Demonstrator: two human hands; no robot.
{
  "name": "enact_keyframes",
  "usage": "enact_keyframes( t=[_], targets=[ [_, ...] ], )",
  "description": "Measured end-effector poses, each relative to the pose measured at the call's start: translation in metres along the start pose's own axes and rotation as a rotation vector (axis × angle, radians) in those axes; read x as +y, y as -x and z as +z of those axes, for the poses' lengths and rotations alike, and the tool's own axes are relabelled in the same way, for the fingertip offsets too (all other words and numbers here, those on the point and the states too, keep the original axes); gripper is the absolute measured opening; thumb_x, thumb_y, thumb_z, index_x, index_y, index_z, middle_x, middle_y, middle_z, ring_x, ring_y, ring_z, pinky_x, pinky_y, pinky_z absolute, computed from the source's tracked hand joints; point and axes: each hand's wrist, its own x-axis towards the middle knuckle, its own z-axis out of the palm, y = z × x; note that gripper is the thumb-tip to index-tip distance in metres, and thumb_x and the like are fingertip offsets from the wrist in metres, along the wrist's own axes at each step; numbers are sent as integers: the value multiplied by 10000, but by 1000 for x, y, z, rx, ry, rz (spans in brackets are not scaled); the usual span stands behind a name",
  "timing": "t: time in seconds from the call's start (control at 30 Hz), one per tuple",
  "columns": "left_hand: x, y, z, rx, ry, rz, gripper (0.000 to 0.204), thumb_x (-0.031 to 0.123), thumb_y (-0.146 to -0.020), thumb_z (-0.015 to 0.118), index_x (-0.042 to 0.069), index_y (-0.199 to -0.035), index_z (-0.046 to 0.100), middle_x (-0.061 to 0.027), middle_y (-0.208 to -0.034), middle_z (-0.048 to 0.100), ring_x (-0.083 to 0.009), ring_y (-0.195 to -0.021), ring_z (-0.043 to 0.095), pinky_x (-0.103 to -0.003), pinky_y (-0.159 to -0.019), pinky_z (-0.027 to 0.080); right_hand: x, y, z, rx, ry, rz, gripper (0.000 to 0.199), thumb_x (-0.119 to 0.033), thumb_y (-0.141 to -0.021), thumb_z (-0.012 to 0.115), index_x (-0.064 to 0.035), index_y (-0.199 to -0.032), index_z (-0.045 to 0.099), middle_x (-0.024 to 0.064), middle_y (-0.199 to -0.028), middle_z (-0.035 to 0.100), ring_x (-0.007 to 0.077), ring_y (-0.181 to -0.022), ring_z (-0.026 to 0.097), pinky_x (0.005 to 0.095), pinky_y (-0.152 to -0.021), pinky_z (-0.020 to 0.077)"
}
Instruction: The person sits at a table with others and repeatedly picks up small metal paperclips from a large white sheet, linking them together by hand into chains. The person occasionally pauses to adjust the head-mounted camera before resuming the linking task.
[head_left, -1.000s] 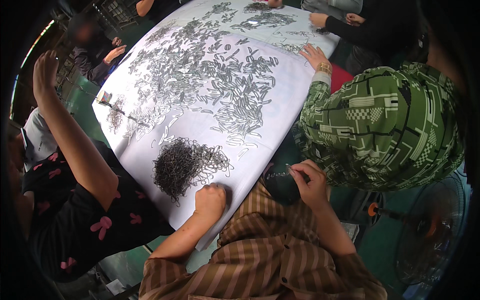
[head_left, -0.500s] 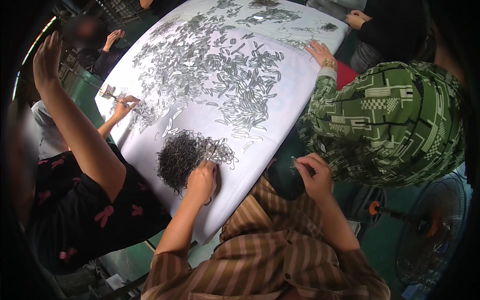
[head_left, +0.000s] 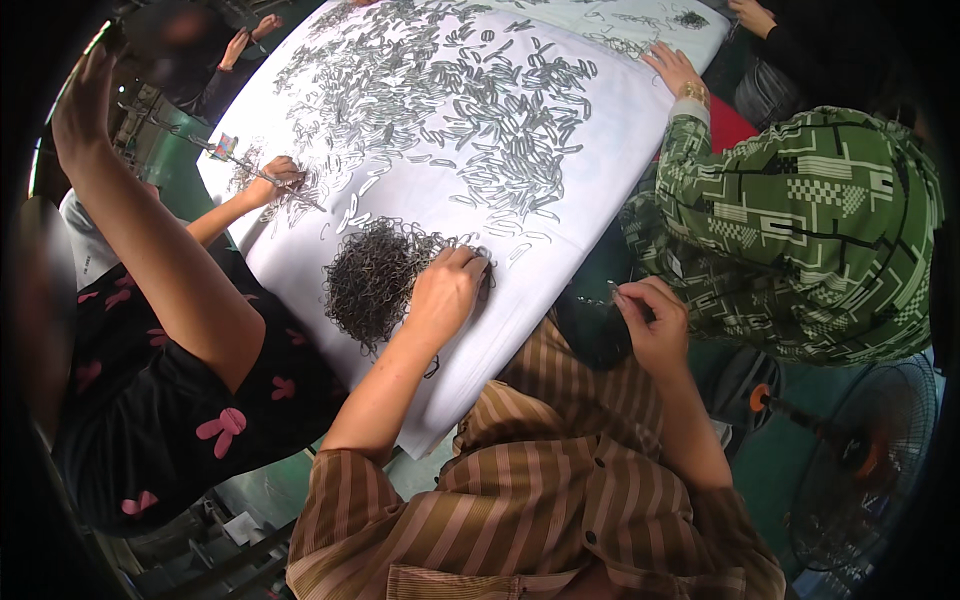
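Note:
A heap of dark, wiry metal pieces (head_left: 368, 285) lies on the white-covered table (head_left: 455, 380) before me. My left hand (head_left: 442, 295) rests at the heap's right side, its fingers bent down together among lighter wire pieces. What they pinch, if anything, is hidden beneath them. Off the table's edge to the right, my right hand (head_left: 655, 322) is raised over my lap. Thumb and forefinger there pinch a small shiny metal piece (head_left: 600, 298), too small to name. Farther up the table spread many flat, oval, silvery metal pieces (head_left: 520, 150).
On the left, a co-worker's hand (head_left: 278, 182) works at another small pile. A second raised arm (head_left: 165, 250) rises beside a black, pink-patterned garment. At right sits a person in a green patterned top (head_left: 800, 230). A standing fan (head_left: 865, 460) is at lower right.
My left hand has moved right and farther away along the heap's edge. My right hand keeps its pinch, with the small metal piece showing more plainly. The whole view has shifted slightly.

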Motion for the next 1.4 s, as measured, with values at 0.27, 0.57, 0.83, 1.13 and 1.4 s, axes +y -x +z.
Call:
enact_keyframes(
  t=[0.27,0.57,0.83,1.13,1.4],
  targets=[
    [-19,-14,-1,-41,-96,-70,69,70,-775,645,22,-816,673,-119,-830,618,-302,-801,611,-386,-700,518,2,-1,5,-21,0,-3,27,-15,-841,632,2,-862,633,78,-772,594,176,-627,582,271,-545,447],
    [6,-11,-12,-117,-63,270,87,64,-735,585,30,-769,657,-78,-833,620,-255,-835,619,-360,-693,528,1,-1,5,-35,-14,-4,38,-12,-838,632,-6,-875,634,85,-783,601,194,-660,600,281,-551,453],
    [19,-12,3,-297,-289,189,105,74,-721,581,55,-793,656,-126,-767,621,-273,-735,641,-366,-636,540,0,-1,9,-34,-11,-23,45,-24,-838,640,-19,-883,641,80,-793,609,213,-661,602,287,-521,443],
    [11,-13,6,-110,-128,96,58,60,-698,589,30,-715,635,-155,-718,638,-295,-625,655,-373,-563,547,-3,1,12,-30,-40,25,46,23,-815,650,22,-860,644,84,-760,602,161,-643,588,258,-579,451],
    [15,-15,21,-173,-303,46,89,107,-748,584,38,-754,639,-157,-706,647,-317,-629,655,-402,-559,543,-9,1,18,-18,-37,-63,31,-8,-810,655,-8,-833,635,95,-731,589,207,-577,581,298,-517,443]
  ],
)
